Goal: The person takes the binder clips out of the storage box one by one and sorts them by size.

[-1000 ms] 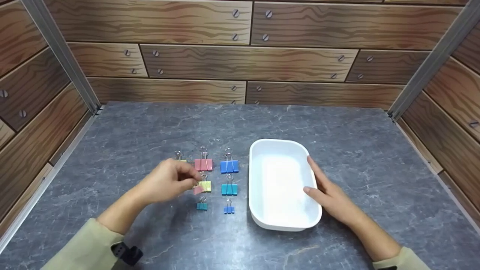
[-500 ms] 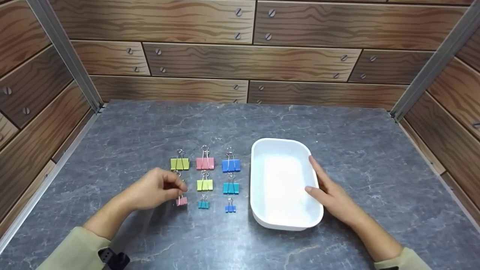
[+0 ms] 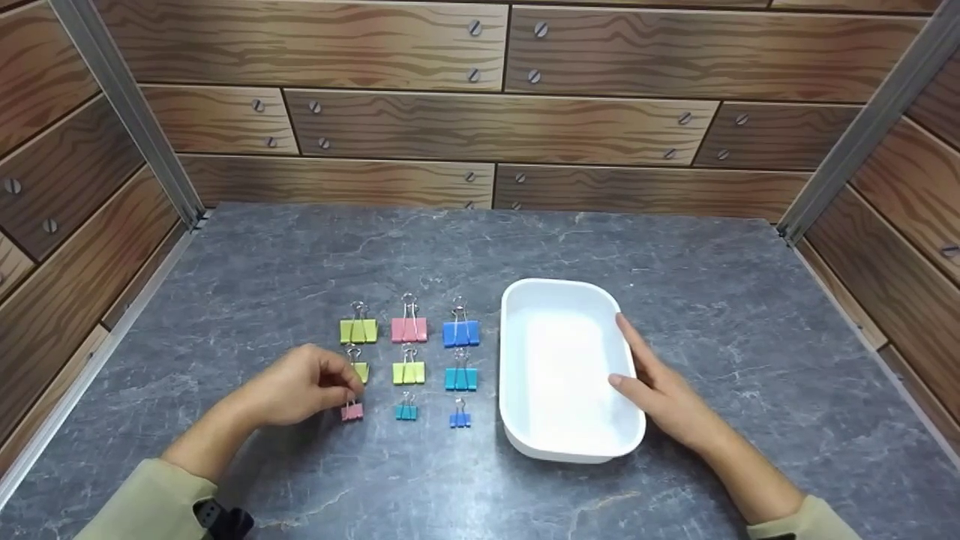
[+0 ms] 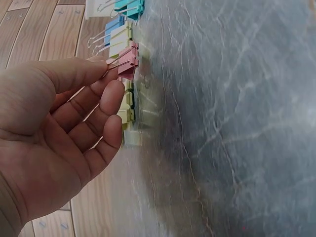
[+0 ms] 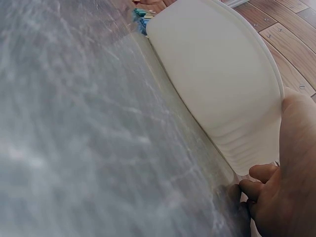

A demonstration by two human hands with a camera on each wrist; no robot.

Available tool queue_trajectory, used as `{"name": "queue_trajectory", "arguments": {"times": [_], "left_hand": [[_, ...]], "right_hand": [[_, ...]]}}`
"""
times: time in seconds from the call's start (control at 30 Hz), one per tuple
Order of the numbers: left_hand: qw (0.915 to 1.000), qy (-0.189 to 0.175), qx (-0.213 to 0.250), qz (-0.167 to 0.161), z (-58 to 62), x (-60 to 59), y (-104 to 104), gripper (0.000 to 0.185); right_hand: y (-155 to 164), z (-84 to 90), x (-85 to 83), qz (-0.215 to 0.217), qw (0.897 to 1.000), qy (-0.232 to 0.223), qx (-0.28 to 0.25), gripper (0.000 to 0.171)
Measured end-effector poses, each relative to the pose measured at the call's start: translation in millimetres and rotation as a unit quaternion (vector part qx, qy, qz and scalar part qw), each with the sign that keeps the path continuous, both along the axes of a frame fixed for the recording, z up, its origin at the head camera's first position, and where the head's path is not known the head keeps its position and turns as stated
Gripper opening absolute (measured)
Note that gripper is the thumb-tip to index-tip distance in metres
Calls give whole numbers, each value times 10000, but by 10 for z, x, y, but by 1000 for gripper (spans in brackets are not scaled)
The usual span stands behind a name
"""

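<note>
My left hand [image 3: 296, 386] pinches a small pink binder clip [image 3: 352, 412] by its wire handles, at the near left corner of a grid of clips. In the left wrist view the thumb and fingertips meet on the handles of that pink clip [image 4: 128, 64]. A medium yellow-green clip [image 3: 361, 373] behind it is partly covered by the fingers. On the right, my right hand [image 3: 667, 397] grips the side of a white plastic tub [image 3: 504, 360], thumb over the rim and fingers along the outside. Nothing lies in the tub.
Beside the left hand stand a small teal clip [image 3: 406, 412], small blue clip [image 3: 460, 421], medium yellow clip [image 3: 409, 373] and medium teal clip [image 3: 460, 379]. Large olive [image 3: 358, 331], pink [image 3: 409, 328] and blue clips [image 3: 460, 334] form the far row. Wood-patterned panels [image 3: 390, 124] enclose the table.
The left hand has carried the small pink clip leftward and down to the table, in line with the other small clips. The right hand and tub keep their place.
</note>
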State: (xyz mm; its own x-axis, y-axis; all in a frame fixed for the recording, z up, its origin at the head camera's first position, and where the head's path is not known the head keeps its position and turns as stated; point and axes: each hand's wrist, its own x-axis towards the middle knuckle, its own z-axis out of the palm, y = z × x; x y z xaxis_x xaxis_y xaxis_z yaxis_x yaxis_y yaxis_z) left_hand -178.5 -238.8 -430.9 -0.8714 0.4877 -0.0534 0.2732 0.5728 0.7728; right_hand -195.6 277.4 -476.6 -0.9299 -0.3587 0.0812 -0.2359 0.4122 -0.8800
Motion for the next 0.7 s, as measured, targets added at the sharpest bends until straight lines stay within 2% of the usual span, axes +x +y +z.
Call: {"name": "queue_trajectory", "arguments": {"times": [0.47,0.57,0.7], "left_hand": [[9999,-45,96,101,-58,-12,-12,9],[9995,69,185,236,-26,-14,-25,11],[9974,303,151,640,50,9,-54,14]], "right_hand": [[-2,15,-1,-77,9999,-20,105,81],[5,45,-29,-94,9997,91,207,80],[16,115,-82,-65,9984,381,406,80]]}}
